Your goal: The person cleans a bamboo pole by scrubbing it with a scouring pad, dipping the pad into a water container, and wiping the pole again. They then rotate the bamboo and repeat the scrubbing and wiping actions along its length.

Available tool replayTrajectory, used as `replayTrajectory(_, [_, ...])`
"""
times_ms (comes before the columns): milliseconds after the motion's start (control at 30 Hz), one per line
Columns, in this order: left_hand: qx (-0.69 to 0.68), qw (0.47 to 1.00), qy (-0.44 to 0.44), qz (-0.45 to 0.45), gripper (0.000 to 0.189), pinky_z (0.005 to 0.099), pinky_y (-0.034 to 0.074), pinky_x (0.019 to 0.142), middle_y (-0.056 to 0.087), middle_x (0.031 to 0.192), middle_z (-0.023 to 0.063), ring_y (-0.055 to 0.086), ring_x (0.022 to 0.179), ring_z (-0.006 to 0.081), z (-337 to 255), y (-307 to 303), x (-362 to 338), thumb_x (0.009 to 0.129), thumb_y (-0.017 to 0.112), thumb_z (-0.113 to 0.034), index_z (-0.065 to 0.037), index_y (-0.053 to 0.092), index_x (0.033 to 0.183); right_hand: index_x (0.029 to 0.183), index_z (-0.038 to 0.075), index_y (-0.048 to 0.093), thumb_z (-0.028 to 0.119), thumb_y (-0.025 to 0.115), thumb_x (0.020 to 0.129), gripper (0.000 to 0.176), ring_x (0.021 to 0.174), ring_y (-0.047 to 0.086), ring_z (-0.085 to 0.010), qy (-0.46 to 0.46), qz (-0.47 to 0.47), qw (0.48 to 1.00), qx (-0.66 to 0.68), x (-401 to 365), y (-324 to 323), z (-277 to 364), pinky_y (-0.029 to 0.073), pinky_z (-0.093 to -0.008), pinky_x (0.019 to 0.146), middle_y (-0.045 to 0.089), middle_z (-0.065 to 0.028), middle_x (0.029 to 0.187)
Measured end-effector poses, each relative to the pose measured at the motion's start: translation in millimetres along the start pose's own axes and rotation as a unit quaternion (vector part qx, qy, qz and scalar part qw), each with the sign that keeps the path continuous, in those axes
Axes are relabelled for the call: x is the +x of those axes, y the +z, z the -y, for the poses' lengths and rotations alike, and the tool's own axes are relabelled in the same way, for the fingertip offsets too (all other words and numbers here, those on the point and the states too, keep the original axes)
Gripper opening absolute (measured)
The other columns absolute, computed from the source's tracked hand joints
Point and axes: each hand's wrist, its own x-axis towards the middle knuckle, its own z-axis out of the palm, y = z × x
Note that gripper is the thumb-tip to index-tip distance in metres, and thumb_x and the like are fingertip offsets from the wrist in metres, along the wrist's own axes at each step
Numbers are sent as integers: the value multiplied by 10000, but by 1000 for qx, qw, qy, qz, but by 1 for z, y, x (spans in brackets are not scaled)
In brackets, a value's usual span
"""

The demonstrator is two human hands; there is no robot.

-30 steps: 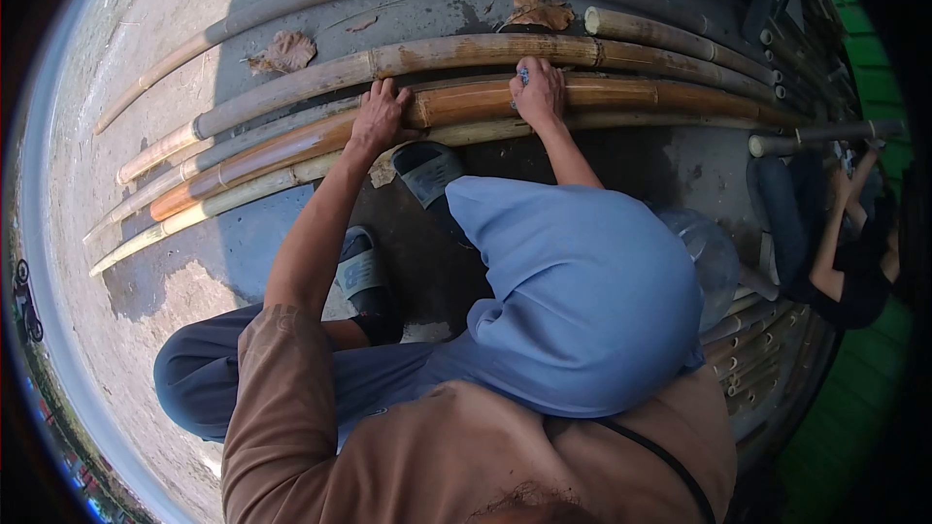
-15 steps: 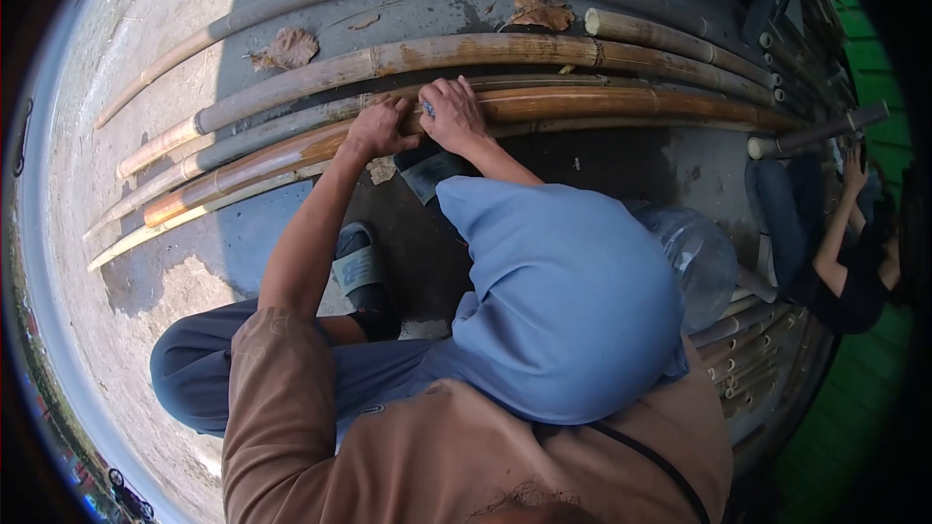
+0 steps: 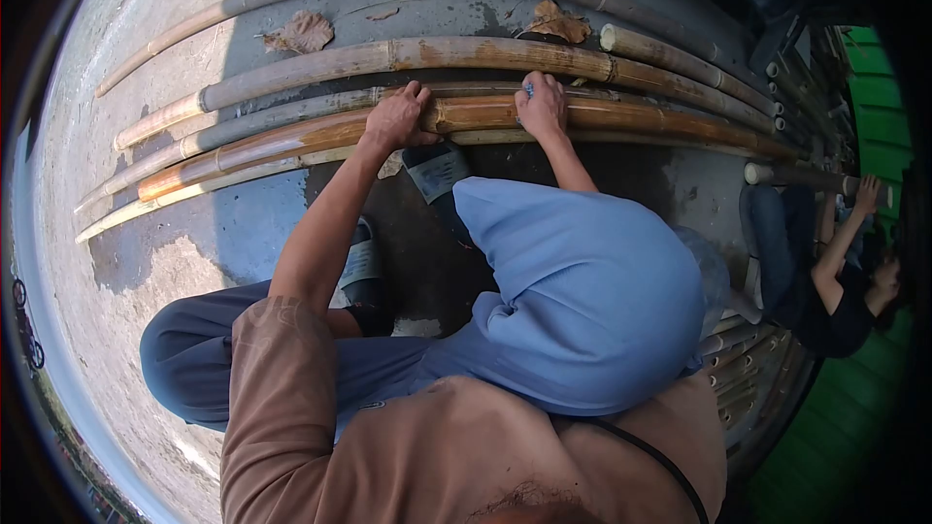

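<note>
Left hand [image 3: 396,119] curls over brown bamboo pole [image 3: 476,114] lying among paler poles [image 3: 204,190]; right hand [image 3: 546,109] grips small blue wad [image 3: 529,89] against it. Brown bamboo pole mostly glossy, paler poles duller.

Glossy bamboo pole [image 3: 476,114] before me | my left hand [image 3: 396,118] grips it | right hand [image 3: 544,109] on it, blue scrap [image 3: 528,90] held | dry leaf [image 3: 303,32] beyond it

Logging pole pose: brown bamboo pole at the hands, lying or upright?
Lying down: the brown bamboo pole runs lengthwise beside paler poles, left hand and right hand on it.
</note>
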Motion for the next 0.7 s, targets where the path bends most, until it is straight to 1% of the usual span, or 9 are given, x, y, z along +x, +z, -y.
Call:
replayTrajectory(67, [-9,1000,5,17,815,501,575,971,597,1259,177,651,1191,411,4,-2,0,722,903,-540,-59,580,1295,1048,102,627,180,671,862,206,1100,603,-405,-111,64,986,110,-13,31,88,460,-542,1055,640,-170,1060])
replayTrajectory(100, [-19,999,7,34,806,495,565,1002,597,1279,181,642,1223,406,7,-5,2,730,903,-532,-57,585,1298,1037,100,624,173,674,846,210,1097,609,-415,-187,38,974,122,-18,46,110,437,-561,1118,640,-163,1048])
replayTrajectory(167, [-31,998,19,48,787,489,552,1035,604,1298,183,629,1258,401,7,-4,-3,739,901,-517,-50,601,1297,1042,105,620,176,664,845,214,1112,621,-413,-195,80,965,159,-16,42,105,398,-582,1177,652,-149,1060])
replayTrajectory(233, [-34,999,33,21,769,492,547,1037,617,1295,182,622,1264,405,12,-1,0,738,899,-503,-42,625,1289,1053,111,621,172,654,847,218,1130,631,-401,-145,74,976,142,-11,13,64,383,-586,1193,667,-137,1088])
replayTrajectory(367, [29,998,20,-45,770,502,444,1064,630,1317,154,528,1328,340,12,13,-2,781,838,-577,-66,649,1325,1114,119,643,180,646,860,262,1135,621,-416,-10,-58,998,-16,-1,-45,-104,384,-580,1169,679,-138,1119])
replayTrajectory(467, [72,997,-10,-25,801,495,407,1076,613,1293,156,502,1324,335,-2,12,-3,774,816,-630,-70,651,1323,1168,147,659,254,670,892,296,1173,624,-390,68,-54,988,-125,6,-89,-194,413,-543,1124,688,-134,1175])
replayTrajectory(567, [82,996,-29,-29,814,496,412,1085,600,1281,165,498,1323,335,-15,1,-3,754,836,-616,-72,643,1328,1138,146,677,311,681,928,267,1150,633,-390,96,-79,987,-97,8,-58,-163,417,-537,1110,699,-133,1164])
replayTrajectory(633, [81,995,-38,-35,820,491,419,1090,599,1278,167,503,1318,334,-17,1,-3,739,855,-603,-73,638,1326,997,126,718,388,677,982,265,1098,653,-392,41,-92,995,6,0,-24,-72,424,-568,1089,727,-123,1057])
replayTrajectory(700, [75,995,-44,-40,831,484,432,1090,606,1276,166,518,1307,336,-13,9,0,722,876,-594,-74,632,1322,975,105,711,331,645,1013,239,1095,652,-376,-25,-37,992,120,-10,20,21,373,-611,1150,723,-113,1047])
